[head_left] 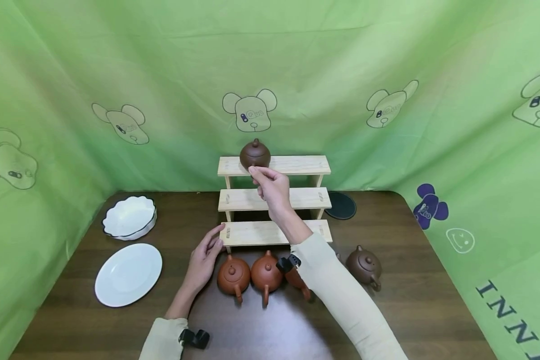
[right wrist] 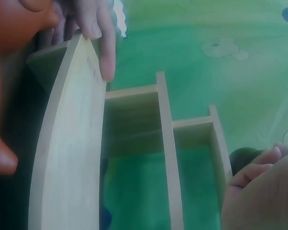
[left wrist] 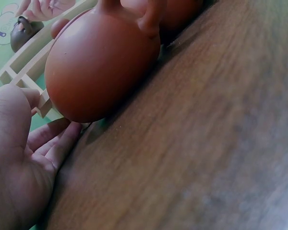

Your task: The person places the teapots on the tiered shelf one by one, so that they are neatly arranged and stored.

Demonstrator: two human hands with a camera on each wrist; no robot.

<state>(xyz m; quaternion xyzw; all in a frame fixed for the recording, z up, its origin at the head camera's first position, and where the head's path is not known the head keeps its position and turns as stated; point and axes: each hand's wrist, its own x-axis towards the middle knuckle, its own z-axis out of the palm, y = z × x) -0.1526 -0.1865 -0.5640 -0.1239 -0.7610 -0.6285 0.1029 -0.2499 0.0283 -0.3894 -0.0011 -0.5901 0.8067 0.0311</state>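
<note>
A dark brown teapot (head_left: pixel 255 154) sits on the top tier of a three-tier wooden stand (head_left: pixel 252 232). My right hand (head_left: pixel 273 192) pinches at the teapot's front side with thumb and index finger, where its handle shows as a small loop in the left wrist view. In the right wrist view that hand (right wrist: pixel 264 182) covers most of the pot. My left hand (head_left: pixel 203 262) holds the left end of the bottom tier, its fingers (right wrist: pixel 107 52) over the board's end. Beside it, in front of the stand, stands a reddish-brown teapot (left wrist: pixel 101 62).
Two more reddish-brown teapots, one in the middle (head_left: pixel 266 272) and one partly behind my right sleeve (head_left: pixel 297 281), continue the row. Farther right is another dark teapot (head_left: pixel 363 265). A black round mat (head_left: pixel 342 206), a scalloped white dish (head_left: pixel 130 218) and a white plate (head_left: pixel 128 275) lie around.
</note>
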